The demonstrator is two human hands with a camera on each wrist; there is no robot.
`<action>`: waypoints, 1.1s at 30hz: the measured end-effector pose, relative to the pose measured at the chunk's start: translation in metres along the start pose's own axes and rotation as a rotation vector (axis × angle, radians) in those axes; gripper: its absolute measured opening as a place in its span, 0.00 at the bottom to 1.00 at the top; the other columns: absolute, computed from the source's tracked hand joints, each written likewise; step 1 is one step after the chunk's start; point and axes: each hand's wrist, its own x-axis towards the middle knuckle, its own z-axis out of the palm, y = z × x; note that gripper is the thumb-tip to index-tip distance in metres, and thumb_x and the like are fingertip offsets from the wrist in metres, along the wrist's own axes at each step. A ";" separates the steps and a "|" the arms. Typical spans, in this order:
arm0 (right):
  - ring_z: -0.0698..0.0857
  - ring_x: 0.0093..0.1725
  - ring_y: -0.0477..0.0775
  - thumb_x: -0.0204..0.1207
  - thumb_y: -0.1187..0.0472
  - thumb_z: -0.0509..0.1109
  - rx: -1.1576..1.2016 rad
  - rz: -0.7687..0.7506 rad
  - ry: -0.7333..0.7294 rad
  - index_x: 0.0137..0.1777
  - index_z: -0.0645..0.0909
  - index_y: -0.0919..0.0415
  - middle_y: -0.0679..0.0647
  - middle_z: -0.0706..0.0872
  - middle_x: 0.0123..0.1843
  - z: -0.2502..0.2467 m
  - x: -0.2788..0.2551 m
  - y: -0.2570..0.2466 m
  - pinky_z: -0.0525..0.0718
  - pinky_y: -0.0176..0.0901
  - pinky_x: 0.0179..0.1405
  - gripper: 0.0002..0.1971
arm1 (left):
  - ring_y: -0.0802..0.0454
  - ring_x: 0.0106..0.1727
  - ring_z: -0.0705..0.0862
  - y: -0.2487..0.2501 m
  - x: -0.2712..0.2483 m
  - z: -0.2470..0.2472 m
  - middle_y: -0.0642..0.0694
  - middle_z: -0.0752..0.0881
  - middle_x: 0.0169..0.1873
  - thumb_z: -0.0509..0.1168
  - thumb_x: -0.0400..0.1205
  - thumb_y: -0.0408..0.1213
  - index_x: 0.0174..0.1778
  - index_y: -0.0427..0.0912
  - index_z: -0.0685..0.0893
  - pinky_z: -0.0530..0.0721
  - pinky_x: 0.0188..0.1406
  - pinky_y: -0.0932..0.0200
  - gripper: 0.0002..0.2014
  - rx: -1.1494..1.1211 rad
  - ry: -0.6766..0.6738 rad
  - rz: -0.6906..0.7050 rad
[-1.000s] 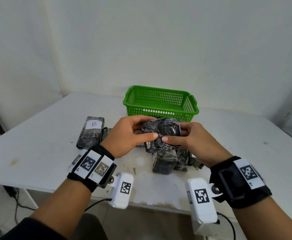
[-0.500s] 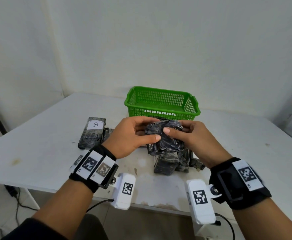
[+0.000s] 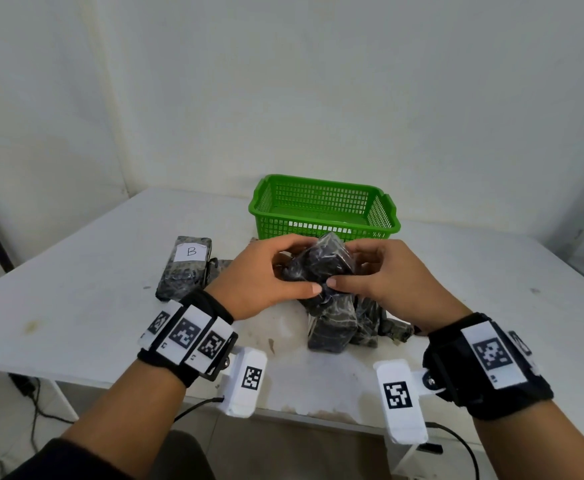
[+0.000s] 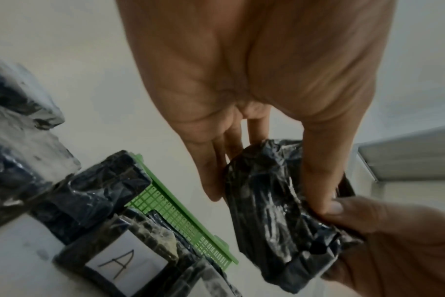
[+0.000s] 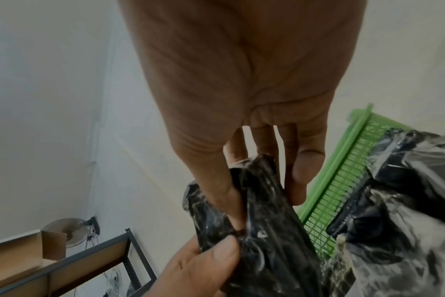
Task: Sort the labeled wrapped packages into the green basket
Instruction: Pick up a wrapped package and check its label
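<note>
Both hands hold one black plastic-wrapped package [image 3: 321,265] above the table, just in front of the green basket [image 3: 323,206]. My left hand [image 3: 270,275] grips its left side, thumb along the near edge. My right hand [image 3: 373,271] pinches its right side; the thumbs nearly meet. No label shows on this package [image 4: 275,213] in the wrist views either [image 5: 262,231]. A package labelled B [image 3: 185,266] lies to the left. Another labelled A [image 4: 125,263] shows in the left wrist view. Several more packages [image 3: 339,327] are piled under my hands.
The white table [image 3: 76,306] stands against a white wall corner. The basket looks empty inside. A metal shelf [image 5: 94,261] with a cardboard box stands off to the left of the table. Cables hang below the near table edge.
The held package has been turned between the hands and raised slightly towards the basket. Both thumbs have shifted to its near lower edge.
</note>
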 end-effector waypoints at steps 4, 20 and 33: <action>0.94 0.49 0.48 0.64 0.55 0.91 0.040 -0.037 0.033 0.59 0.92 0.46 0.48 0.95 0.51 -0.004 -0.003 -0.009 0.92 0.42 0.53 0.23 | 0.58 0.57 0.89 0.000 0.000 0.005 0.56 0.90 0.55 0.81 0.68 0.50 0.63 0.53 0.84 0.87 0.63 0.48 0.27 -0.001 0.077 -0.006; 0.92 0.65 0.57 0.67 0.42 0.82 0.456 0.149 -0.039 0.63 0.91 0.61 0.55 0.95 0.60 0.003 -0.005 0.002 0.82 0.63 0.77 0.29 | 0.56 0.56 0.90 0.007 -0.006 0.017 0.54 0.91 0.53 0.83 0.68 0.37 0.60 0.49 0.85 0.88 0.59 0.49 0.25 0.002 0.170 0.163; 0.93 0.64 0.55 0.65 0.57 0.90 0.466 0.161 -0.120 0.65 0.88 0.61 0.55 0.95 0.61 0.006 -0.009 0.006 0.86 0.52 0.73 0.29 | 0.59 0.53 0.90 0.008 -0.011 0.018 0.56 0.90 0.52 0.83 0.67 0.34 0.60 0.48 0.86 0.90 0.54 0.52 0.25 0.088 0.201 0.250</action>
